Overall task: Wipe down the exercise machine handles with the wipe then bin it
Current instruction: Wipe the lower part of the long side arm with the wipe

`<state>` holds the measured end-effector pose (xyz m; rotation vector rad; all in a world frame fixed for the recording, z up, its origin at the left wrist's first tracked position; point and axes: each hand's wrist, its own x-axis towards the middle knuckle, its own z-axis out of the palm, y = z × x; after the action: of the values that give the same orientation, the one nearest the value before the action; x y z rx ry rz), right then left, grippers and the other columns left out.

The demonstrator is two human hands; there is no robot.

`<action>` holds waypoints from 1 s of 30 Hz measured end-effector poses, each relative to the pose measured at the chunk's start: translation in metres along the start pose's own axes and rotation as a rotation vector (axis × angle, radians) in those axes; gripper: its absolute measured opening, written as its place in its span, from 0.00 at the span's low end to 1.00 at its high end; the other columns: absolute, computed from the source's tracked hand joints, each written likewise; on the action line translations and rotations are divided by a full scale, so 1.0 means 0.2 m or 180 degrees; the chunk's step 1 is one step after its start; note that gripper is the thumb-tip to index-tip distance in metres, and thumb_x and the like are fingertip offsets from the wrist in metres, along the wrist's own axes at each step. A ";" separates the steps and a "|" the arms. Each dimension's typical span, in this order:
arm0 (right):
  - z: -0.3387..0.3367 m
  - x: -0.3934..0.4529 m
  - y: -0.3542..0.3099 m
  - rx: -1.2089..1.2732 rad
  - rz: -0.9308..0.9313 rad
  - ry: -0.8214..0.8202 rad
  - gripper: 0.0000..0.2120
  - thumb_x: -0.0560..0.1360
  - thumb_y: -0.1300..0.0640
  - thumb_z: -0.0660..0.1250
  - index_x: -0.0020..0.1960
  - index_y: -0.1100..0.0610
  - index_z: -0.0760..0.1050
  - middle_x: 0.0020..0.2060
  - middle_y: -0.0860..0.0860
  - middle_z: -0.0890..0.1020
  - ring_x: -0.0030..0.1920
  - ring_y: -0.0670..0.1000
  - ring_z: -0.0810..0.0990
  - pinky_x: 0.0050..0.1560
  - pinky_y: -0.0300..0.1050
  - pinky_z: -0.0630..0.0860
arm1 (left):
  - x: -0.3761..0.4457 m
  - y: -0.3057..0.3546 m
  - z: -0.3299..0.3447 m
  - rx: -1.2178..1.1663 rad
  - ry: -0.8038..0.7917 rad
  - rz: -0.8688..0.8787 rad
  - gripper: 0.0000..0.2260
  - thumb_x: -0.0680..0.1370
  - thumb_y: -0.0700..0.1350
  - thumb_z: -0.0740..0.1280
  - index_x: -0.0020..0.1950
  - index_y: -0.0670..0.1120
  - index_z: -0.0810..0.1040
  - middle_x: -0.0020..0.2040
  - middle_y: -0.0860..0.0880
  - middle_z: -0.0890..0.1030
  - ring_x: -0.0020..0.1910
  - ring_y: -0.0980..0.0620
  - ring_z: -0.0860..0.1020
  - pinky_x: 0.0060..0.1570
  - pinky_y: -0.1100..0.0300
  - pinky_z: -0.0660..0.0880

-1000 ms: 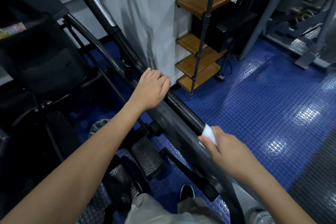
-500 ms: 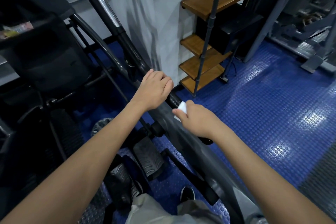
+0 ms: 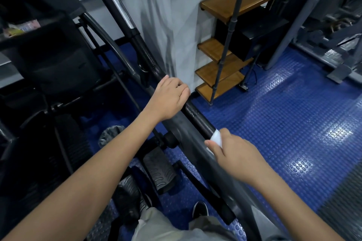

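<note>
— Blue studded rubber floor (image 3: 284,123) all round, wooden shelf unit (image 3: 231,60) against a grey wall beyond the hands. And the hands?

— Left hand (image 3: 168,100) out on a straight forearm, knuckles up, fingers curled over the black handle (image 3: 197,119) and gripping it. Right hand (image 3: 233,154) nearer, wrist bent slightly inward, thumb along the near side.

— Holding what?

— White wipe (image 3: 216,137), clamped round the bar under the right hand's fingers; only a small patch peeking out ahead of the knuckles. Probably wrapped most of the way round, though hidden underneath.

— Which way does the bar run?

— Long axis diagonal: up and away past the left hand toward the chrome section (image 3: 115,4), down and close past the right hand. Bare black grip between the two hands. Foot pedal (image 3: 160,170) below the left forearm, black shoe (image 3: 200,209) nearer still.
</note>
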<state>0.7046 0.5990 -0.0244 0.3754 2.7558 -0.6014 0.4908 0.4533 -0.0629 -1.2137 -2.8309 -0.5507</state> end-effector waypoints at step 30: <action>-0.02 0.21 -0.01 0.1165 -0.0107 -0.0378 0.24 0.81 0.35 0.56 0.49 0.57 0.70 0.40 0.49 0.79 0.36 0.45 0.77 0.39 0.43 0.70 | -0.04 0.21 0.03 -0.1953 0.0350 -0.2319 0.45 0.82 0.55 0.65 0.83 0.47 0.34 0.84 0.46 0.39 0.82 0.41 0.42 0.78 0.43 0.49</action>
<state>0.6638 0.6067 -0.0353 0.3586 2.5389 -1.1042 0.5273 0.4760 -0.0577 -0.0670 -3.0259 -1.5219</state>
